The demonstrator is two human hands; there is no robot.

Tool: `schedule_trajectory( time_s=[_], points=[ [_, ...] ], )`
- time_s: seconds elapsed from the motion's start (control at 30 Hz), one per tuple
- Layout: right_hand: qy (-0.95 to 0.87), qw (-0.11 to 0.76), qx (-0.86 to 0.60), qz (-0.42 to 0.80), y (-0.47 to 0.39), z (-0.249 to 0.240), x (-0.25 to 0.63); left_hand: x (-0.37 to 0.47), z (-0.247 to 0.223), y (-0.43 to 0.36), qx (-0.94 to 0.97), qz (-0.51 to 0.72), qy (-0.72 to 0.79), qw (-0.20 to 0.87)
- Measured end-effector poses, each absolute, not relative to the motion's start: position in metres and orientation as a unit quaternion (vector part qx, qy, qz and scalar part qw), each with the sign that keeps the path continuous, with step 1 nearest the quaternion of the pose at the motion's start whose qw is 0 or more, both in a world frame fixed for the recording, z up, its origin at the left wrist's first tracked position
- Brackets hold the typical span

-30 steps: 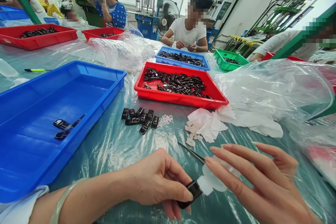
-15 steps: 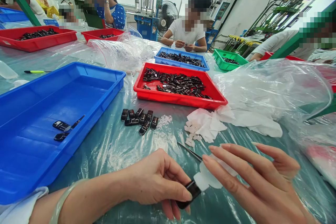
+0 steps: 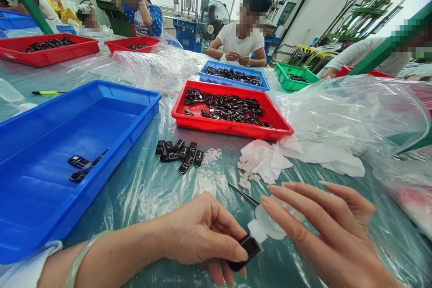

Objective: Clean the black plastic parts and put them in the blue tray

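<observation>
My left hand point(image 3: 205, 236) is closed on a small glossy black plastic piece point(image 3: 245, 252), pinched between thumb and fingers. A translucent white bottle point(image 3: 278, 218) is tilted so that its white cap end meets the end of this piece. My right hand point(image 3: 324, 229) lies over the bottle with fingers stretched along it; its thumb is hidden, and it appears to grip the bottle. Beyond the bottle, the pointed metal tip of a thin tool point(image 3: 243, 194) shows, its rear end hidden. Several similar black pieces point(image 3: 182, 153) lie on the plastic-covered table beside small white bits point(image 3: 212, 156).
A blue tray point(image 3: 111, 99) on the left holds a few black pieces. Ahead stands a red tray point(image 3: 232, 131) full of them. White tissue point(image 3: 266, 157) with pale chips point(image 3: 248, 166) and crumpled clear plastic point(image 3: 354, 112) lie to the right. Co-workers sit across the table.
The bottle has tilted slightly at the black piece, and my right hand has shifted a little left with it. My left hand stays nearly in place.
</observation>
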State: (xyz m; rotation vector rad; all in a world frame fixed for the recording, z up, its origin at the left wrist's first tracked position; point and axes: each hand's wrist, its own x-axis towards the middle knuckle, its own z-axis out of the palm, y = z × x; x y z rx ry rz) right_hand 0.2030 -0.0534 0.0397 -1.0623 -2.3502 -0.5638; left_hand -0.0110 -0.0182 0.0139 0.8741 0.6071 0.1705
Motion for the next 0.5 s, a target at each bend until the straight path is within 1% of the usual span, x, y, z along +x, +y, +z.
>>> schedule_trajectory(
  time_s=[0.07, 0.23, 0.37, 0.5],
  points=[
    [-0.862, 0.255, -0.393, -0.191, -0.0520, 0.0395, 0.2040, -0.0112, 0.0138, -0.0183, 0.412, 0.080, 0.288, 0.861],
    [-0.879, 0.219, -0.390, -0.165, -0.0519, 0.0412, 0.2080, -0.0123, 0.0147, -0.0183, 0.407, 0.079, 0.281, 0.866],
    [-0.862, 0.270, -0.401, -0.155, -0.0532, 0.0382, 0.2079, -0.0130, 0.0137, -0.0183, 0.414, 0.081, 0.278, 0.863],
    [-0.865, 0.271, -0.392, -0.156, -0.0544, 0.0369, 0.2080, -0.0129, 0.0109, -0.0186, 0.419, 0.083, 0.273, 0.862]
  ],
)
